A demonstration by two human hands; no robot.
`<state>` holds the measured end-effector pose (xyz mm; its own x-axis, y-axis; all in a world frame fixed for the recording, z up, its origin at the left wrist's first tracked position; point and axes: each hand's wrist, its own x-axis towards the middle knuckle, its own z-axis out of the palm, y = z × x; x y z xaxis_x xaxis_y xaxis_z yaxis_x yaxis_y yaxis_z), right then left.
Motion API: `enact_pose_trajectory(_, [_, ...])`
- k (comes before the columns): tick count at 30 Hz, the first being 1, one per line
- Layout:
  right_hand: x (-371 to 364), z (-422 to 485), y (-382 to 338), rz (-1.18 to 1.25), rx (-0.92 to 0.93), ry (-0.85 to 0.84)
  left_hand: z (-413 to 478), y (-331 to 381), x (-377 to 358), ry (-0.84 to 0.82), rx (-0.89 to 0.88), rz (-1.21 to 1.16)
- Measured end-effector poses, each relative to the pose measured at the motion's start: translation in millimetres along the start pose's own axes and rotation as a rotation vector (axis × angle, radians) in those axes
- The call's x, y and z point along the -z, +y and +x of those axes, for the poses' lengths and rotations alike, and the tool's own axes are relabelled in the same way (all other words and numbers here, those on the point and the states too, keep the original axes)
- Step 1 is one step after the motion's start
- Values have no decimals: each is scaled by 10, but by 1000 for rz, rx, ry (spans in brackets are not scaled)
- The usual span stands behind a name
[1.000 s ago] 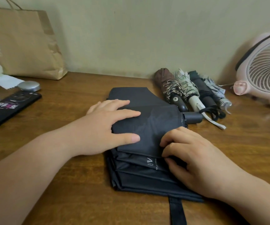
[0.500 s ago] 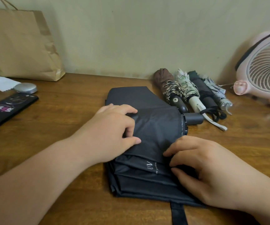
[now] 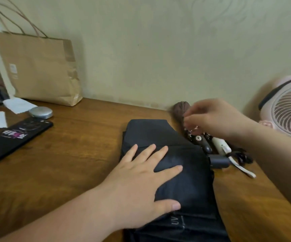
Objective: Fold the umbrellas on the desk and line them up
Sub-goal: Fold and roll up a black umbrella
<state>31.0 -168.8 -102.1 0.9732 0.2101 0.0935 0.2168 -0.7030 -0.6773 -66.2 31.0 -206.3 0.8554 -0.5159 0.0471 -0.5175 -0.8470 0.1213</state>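
Nearest on the wooden desk (image 3: 74, 151) lies the half-folded black umbrella (image 3: 192, 182), its pleats stacked flat. The left hand (image 3: 141, 186) presses on it with fingers straight and spread. Farther back, the blurred right hand (image 3: 213, 117) hovers over the brown folded umbrella (image 3: 180, 109) by the wall, fingers bent; I cannot tell whether they pinch anything.

Matt cloth umbrella (image 3: 185, 172) on glossy wooden desk (image 3: 80, 154).
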Motion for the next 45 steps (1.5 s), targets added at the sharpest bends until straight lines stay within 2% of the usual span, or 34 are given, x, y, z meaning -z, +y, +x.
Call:
enact_pose_trajectory(3, [-217, 675, 61, 202, -192, -145, 10, 5, -7, 2, 4, -24])
enact_pose_trajectory(9, [-539, 1286, 162, 45, -435, -161, 67, -55, -21, -13, -20, -66])
enact_pose_trajectory(12, [-571, 1419, 209, 65, -459, -157, 97, -79, -36, -23, -28, -67])
enact_pose_trajectory(19, [-561, 1483, 233, 207, -419, -10, 103, -79, -65, -10, -24, -76])
enact_pose_trajectory(24, [-519, 1414, 180, 325, -410, -8, 94, -68, -65, -7, -18, -76])
enact_pose_trajectory(30, [-334, 1034, -130, 618, -206, 49, 51, -36, 0, 5, -16, -80])
enact_pose_trajectory(36, [-82, -265, -221, 801, -7, 162, 58, 27, -21, -8, -74, 0])
enact_pose_trajectory(40, [-238, -984, 63, 826, -88, 97, 37, 143, -47, -17, -214, 16])
enact_pose_trajectory(43, [-459, -1198, 358, 843, -155, 51, 30, 201, -222, -9, -458, 58])
enact_pose_trajectory(45, [-542, -1250, 456, 801, -167, 15, -19, 230, -246, -8, -480, 99])
